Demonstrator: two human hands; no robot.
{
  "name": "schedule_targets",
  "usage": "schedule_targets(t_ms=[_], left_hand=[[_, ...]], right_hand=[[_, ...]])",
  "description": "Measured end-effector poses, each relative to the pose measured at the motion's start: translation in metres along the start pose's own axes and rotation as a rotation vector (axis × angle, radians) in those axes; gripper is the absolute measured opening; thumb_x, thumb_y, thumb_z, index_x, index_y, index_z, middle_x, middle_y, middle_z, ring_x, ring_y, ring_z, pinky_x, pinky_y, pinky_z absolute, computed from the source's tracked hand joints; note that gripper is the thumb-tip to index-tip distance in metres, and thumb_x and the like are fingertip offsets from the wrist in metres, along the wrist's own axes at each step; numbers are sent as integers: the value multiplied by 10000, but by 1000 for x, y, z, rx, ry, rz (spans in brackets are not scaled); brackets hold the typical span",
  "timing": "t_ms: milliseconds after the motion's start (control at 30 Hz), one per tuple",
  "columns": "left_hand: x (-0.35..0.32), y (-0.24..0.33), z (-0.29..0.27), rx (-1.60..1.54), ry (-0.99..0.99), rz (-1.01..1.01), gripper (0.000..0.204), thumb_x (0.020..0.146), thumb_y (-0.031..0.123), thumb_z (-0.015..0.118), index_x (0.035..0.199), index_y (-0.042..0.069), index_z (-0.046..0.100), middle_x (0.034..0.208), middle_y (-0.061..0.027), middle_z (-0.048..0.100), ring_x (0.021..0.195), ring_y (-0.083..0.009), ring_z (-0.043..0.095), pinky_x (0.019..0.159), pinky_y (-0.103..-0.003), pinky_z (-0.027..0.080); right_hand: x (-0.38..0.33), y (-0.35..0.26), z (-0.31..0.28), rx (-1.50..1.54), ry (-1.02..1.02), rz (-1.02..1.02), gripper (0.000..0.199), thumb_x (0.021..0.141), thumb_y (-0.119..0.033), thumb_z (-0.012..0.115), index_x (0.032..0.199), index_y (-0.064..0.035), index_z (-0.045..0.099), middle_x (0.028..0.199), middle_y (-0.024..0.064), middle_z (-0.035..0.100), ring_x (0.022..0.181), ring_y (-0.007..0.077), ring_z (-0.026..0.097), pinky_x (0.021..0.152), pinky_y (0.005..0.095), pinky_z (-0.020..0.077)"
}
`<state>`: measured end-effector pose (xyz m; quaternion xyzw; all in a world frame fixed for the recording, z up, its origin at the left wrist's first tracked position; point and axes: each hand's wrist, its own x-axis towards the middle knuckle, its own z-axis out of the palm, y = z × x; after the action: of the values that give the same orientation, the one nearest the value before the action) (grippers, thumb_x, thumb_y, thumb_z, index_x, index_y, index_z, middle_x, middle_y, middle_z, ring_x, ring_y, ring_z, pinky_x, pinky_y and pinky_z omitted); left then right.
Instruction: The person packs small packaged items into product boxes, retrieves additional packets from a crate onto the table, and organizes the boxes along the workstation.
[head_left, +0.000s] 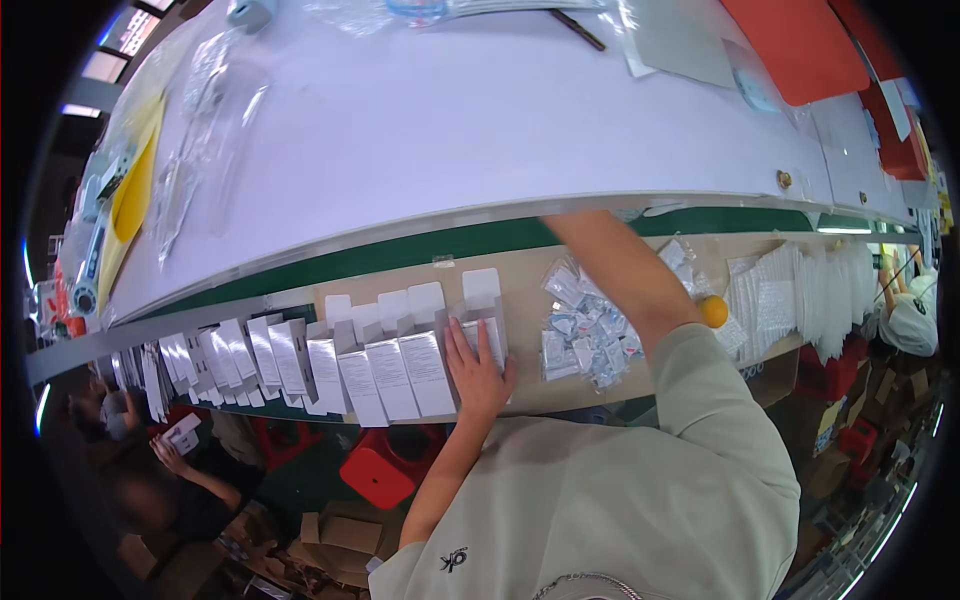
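With its fingers spread, my left hand (478, 378) lies on the lower part of a white box (481, 290) with its flap up. That box is at the right end of a row of white cartons (378, 380), several with raised flaps. My right forearm (615, 262) reaches forward beneath the edge of the white upper shelf (480, 130), which hides the right hand. Left of that forearm, a pile of small clear packets (588, 335) with blue and white contents covers part of the beige bench (525, 310).
An orange ball-like thing (713, 311) sits near my right elbow. Stacked white padded bags (775, 290) stand farther right. The shelf carries a dark pen (578, 30), red sheets (800, 50) and a yellow sheet (135, 200). A red stool (382, 478) is below; other people work at both sides.
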<state>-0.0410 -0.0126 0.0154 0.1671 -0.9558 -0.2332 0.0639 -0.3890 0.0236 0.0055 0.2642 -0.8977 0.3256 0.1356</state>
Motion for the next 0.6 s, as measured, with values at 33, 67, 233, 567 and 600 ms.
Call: schedule_targets(t_ms=[33, 67, 233, 567, 600], left_hand=[[0, 2, -1, 95, -2, 41, 801, 787, 208, 710, 1490, 35, 368, 1554, -306, 240, 1395, -582, 222, 1130, -600, 262], [3, 4, -1, 93, -7, 44, 801, 787, 208, 710, 1490, 35, 368, 1554, -306, 240, 1395, -582, 222, 1130, -600, 262], [11, 2, -2, 128, -113, 36, 741, 781, 198, 699, 1457, 56, 433, 1573, -243, 254, 1399, -577, 215, 1128, -621, 257], [-3, 0, 13, 26, -115, 122, 769, 746, 160, 678, 1474, 104, 434, 1581, -141, 296, 1418, -541, 228, 1090, -619, 328], [-4, -1, 12, 32, -111, 112, 769, 746, 160, 678, 1474, 104, 434, 1581, -141, 296, 1418, -541, 228, 1090, -619, 328]], right_hand=[[2, -20, 20, 2, 10, 21, 389, 920, -313, 617, 1261, -125, 632, 1261, 127, 646, 1184, 316, 585, 1018, 411, 450], [-3, -36, 35, 12, 20, 34, 393, 920, -315, 617, 1265, -125, 630, 1266, 127, 645, 1189, 316, 583, 1021, 411, 448], [-19, 3, 34, 90, 57, 65, 413, 919, -321, 618, 1283, -127, 621, 1289, 127, 636, 1210, 316, 574, 1035, 411, 441], [-71, 86, -62, -294, -440, 186, 460, 917, -345, 644, 1312, -114, 594, 1179, 159, 676, 1101, 343, 641, 942, 412, 496], [-76, 73, -73, -161, -633, 249, 469, 914, -342, 658, 1316, -109, 589, 1138, 164, 688, 1041, 349, 668, 894, 410, 517]])
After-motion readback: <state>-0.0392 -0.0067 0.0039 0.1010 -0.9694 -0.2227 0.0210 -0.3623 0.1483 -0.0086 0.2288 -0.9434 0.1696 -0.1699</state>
